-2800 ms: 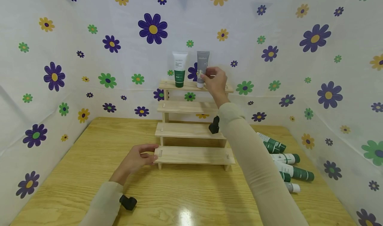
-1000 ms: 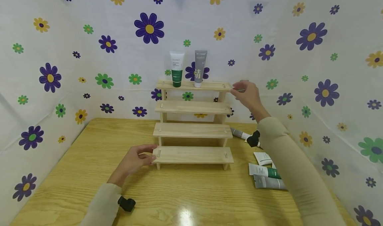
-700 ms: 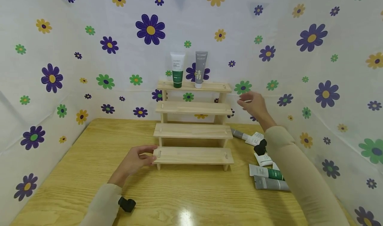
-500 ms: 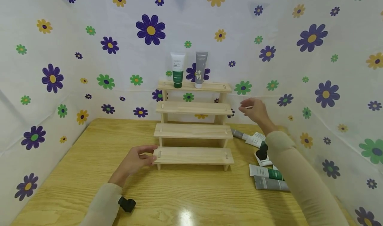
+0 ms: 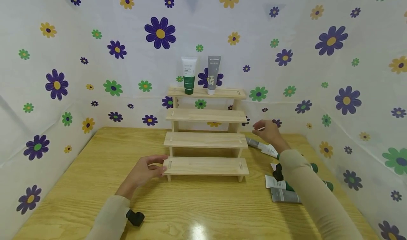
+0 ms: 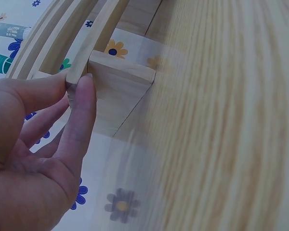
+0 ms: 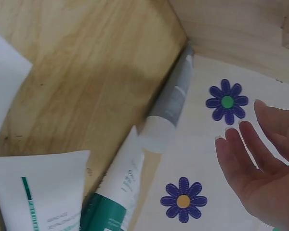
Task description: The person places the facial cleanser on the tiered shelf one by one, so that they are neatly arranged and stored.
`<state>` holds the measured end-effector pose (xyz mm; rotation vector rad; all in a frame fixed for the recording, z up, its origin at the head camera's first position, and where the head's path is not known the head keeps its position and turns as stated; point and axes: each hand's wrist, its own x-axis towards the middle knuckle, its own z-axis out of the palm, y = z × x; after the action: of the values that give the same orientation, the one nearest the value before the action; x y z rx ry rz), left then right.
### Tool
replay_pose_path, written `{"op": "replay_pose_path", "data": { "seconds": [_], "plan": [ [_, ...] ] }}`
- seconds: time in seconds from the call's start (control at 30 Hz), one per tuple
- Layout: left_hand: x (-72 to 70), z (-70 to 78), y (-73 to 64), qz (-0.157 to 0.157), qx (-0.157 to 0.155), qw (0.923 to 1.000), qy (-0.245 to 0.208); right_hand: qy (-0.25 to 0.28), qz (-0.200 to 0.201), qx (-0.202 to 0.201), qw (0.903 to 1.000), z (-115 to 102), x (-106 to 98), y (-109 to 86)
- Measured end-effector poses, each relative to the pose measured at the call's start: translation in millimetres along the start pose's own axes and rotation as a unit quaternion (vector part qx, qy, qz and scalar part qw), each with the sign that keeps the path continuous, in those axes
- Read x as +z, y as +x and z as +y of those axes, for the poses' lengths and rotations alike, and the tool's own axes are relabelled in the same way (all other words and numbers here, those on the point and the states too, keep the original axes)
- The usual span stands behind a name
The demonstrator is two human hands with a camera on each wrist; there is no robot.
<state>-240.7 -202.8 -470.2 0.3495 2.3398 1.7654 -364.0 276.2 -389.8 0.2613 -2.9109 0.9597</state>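
Observation:
A tiered wooden display rack (image 5: 206, 165) stands on the table. My left hand (image 5: 143, 173) pinches the left end of its lowest shelf between thumb and fingers, as the left wrist view (image 6: 43, 139) also shows. On the top shelf a white and green squeeze tube (image 5: 189, 75) and a grey squeeze tube (image 5: 213, 75) stand upright on their caps, apart from each other. To the right of the rack my right hand (image 5: 268, 132) hovers with loosely bent fingers and nothing in them. Below it lie a grey tube (image 7: 171, 101) and a white and green tube (image 7: 115, 187).
More tubes lie in a pile on the table's right side, among them a white and green one (image 5: 276, 182) and a grey one (image 5: 284, 195), partly covered by the right sleeve. A flowered cloth (image 5: 127, 56) hangs behind and along both sides of the table (image 5: 178, 211).
My right hand has let go of the grey tube on the top shelf, drawn off to the right and sunk toward the lying tubes. The left hand keeps its hold on the bottom shelf.

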Motion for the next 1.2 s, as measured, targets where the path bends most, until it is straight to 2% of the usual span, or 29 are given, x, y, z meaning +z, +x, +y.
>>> {"op": "replay_pose_path", "data": {
  "seconds": [0.2, 0.37, 0.6, 0.8, 1.07, 1.2],
  "plan": [
    [1.1, 1.2, -1.3, 0.002, -0.003, 1.0000, 0.005, -0.045, -0.023, -0.024, 0.9985, 14, 10, -0.2],
    [0.9, 2.3, -1.8, 0.003, -0.006, 1.0000, 0.003, -0.078, -0.043, -0.028, 0.9956, 20, 17, -1.2],
    [1.5, 1.6, -1.2, 0.005, -0.007, 0.9999, 0.013, -0.104, -0.036, -0.021, 0.9938, 25, 24, 1.2],
    [1.6, 0.1, -0.3, 0.012, -0.018, 0.9996, 0.017, -0.148, -0.040, -0.038, 0.9874, 30, 31, 5.1],
    [0.6, 0.2, 0.7, 0.010, -0.014, 0.9997, 0.015, -0.198, -0.063, 0.003, 0.9781, 23, 35, 6.1],
    [1.2, 1.2, 0.0, 0.012, -0.021, 0.9996, 0.015, -0.223, -0.057, 0.003, 0.9732, 18, 36, 5.8]
  ]
}}
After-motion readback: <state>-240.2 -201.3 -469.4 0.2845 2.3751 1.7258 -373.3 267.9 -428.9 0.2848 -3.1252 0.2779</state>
